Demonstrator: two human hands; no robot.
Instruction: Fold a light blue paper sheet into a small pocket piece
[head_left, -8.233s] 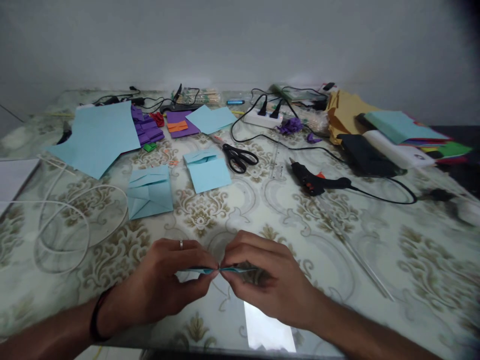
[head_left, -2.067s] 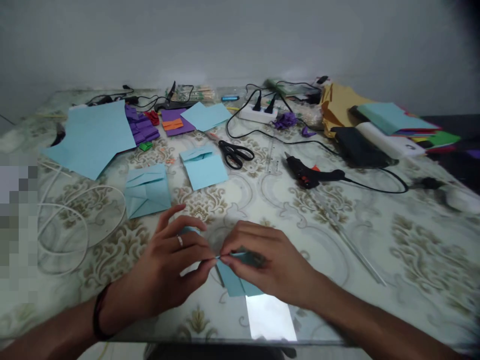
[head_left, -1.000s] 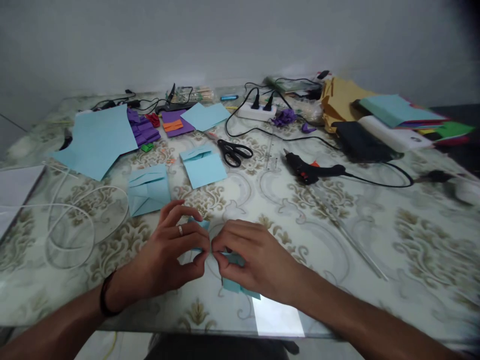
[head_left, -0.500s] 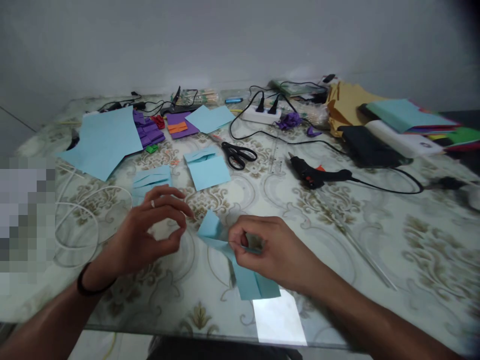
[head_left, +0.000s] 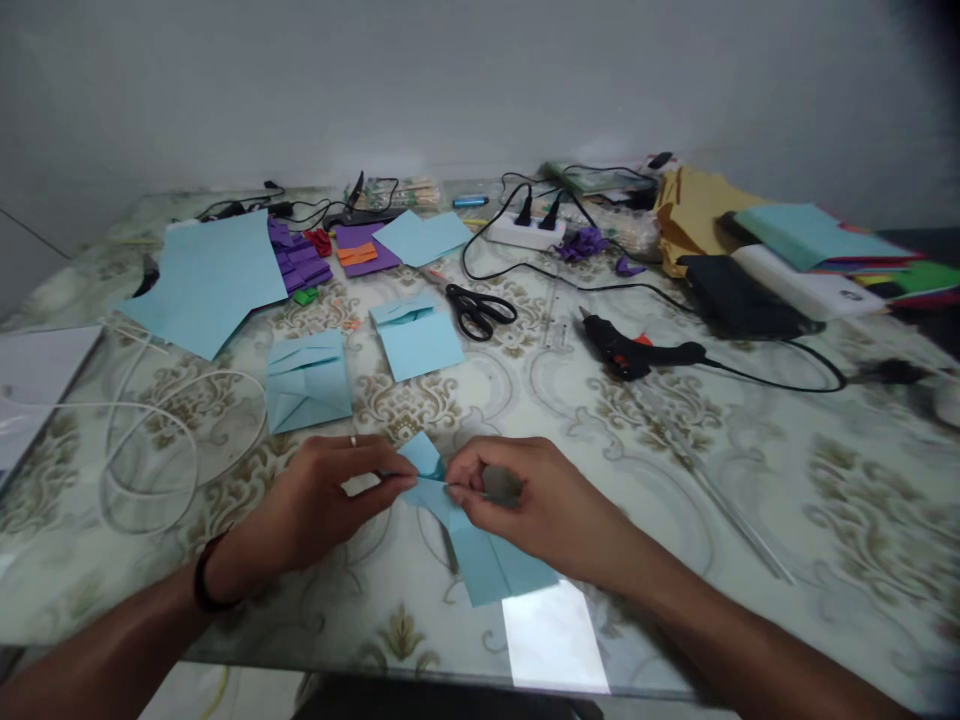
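Note:
A creased light blue paper [head_left: 487,565] is held near the table's front edge. My left hand [head_left: 337,490] pinches its upper left part between thumb and fingers. Close beside it, my right hand [head_left: 525,490] pinches the same paper near its middle, with the lower part spreading out below. Behind my left hand lies a folded blue paper [head_left: 311,385] with crossing creases. Another folded blue paper [head_left: 418,340] rests farther back, left of black-handled scissors [head_left: 480,310].
A black glue gun [head_left: 637,348] lies at the right, beside a clear stick [head_left: 720,510]. White cable [head_left: 196,470] loops at the left. Large blue paper [head_left: 217,275], purple strips [head_left: 298,262], a power strip [head_left: 525,232] and coloured paper stacks [head_left: 825,235] are farther back.
My left hand has moved right and down and taken hold of the blue paper. My right hand keeps its pinch. The folded paper behind my left hand is now uncovered.

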